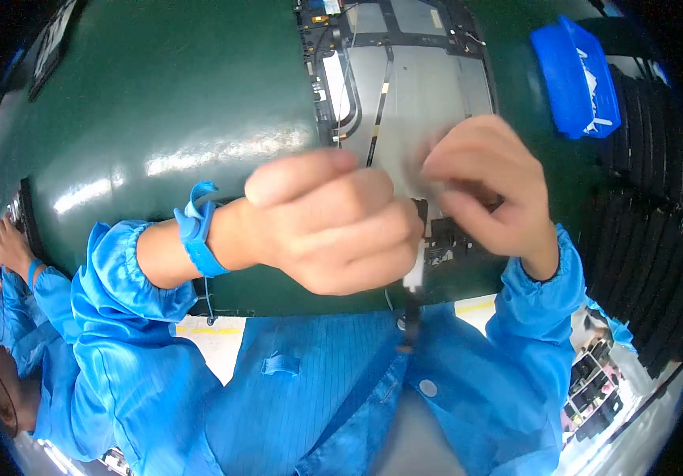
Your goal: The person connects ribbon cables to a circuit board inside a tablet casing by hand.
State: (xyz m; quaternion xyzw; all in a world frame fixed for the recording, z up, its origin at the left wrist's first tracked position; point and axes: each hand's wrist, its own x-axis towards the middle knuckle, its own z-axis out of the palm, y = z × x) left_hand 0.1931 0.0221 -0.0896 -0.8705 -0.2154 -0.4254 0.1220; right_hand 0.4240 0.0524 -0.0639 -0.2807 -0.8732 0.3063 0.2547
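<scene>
My left hand (341,226) is closed over the near part of an opened flat electronic device (437,99), its fingers curled in. A thin black-and-white strip, like a flat cable (414,274), emerges beside its knuckles and hangs past the table's front edge; the grip itself is hidden. To its right, my right hand (500,186) is closed with thumb and fingers drawn together, the tips smeared by motion. What those tips hold, if anything, cannot be made out. The device has a black frame, grey panels and another narrow black-and-white flat cable (378,111) along its middle.
Under the device lies a green mat (222,71). A blue bin (556,79) with white pieces stands at the far right, near a row of black slabs (635,262). A co-worker's hand (12,246) shows at the left edge, by a dark panel.
</scene>
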